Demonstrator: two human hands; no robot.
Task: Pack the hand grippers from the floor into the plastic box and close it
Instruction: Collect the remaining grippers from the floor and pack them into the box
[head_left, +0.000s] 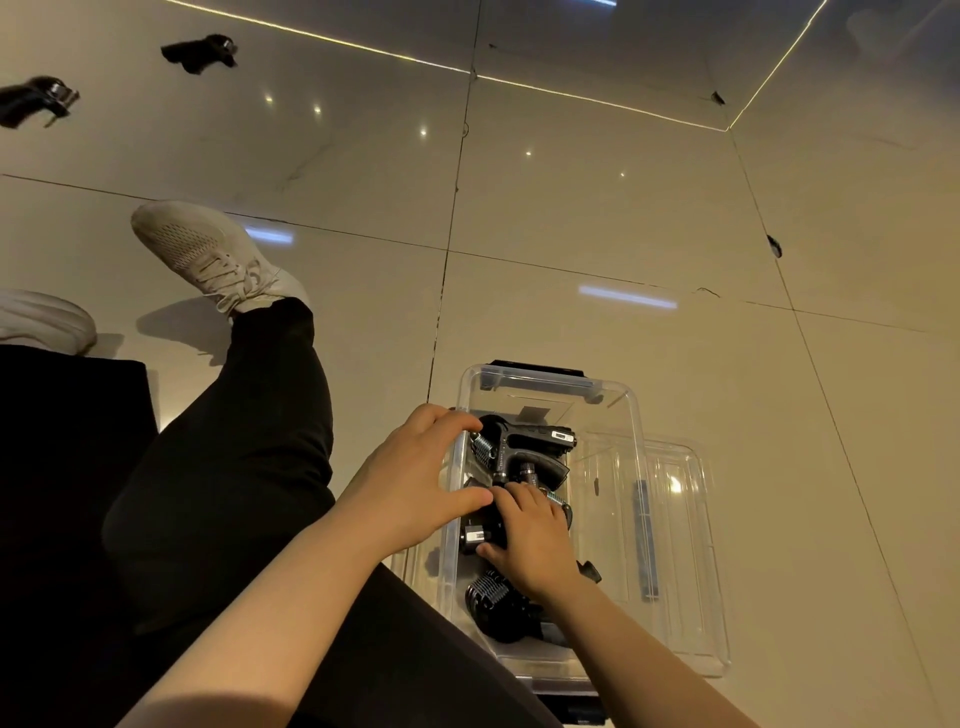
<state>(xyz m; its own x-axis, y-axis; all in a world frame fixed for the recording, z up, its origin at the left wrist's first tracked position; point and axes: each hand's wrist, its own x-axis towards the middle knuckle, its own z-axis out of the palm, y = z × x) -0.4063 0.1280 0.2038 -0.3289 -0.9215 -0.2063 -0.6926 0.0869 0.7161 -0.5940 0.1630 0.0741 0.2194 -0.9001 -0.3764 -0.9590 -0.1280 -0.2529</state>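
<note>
A clear plastic box (631, 415) stands open on the floor in front of me, with black hand grippers lying inside. One hand gripper (524, 447) with a steel spring lies at the far end. My left hand (410, 488) rests on the box's left wall, fingertips touching that gripper. Inside the box, my right hand (530, 540) grips a second hand gripper (480, 535) in the middle. A third hand gripper (493, 603) lies at the near end, partly hidden by my right wrist. The clear lid (675, 519) lies flat to the right of the box.
Two more black hand grippers lie on the tiled floor far to the left, the nearer hand gripper (200, 52) and the outer hand gripper (36, 101). My leg in black trousers (249, 441) and a pale shoe (208, 254) stretch out left of the box.
</note>
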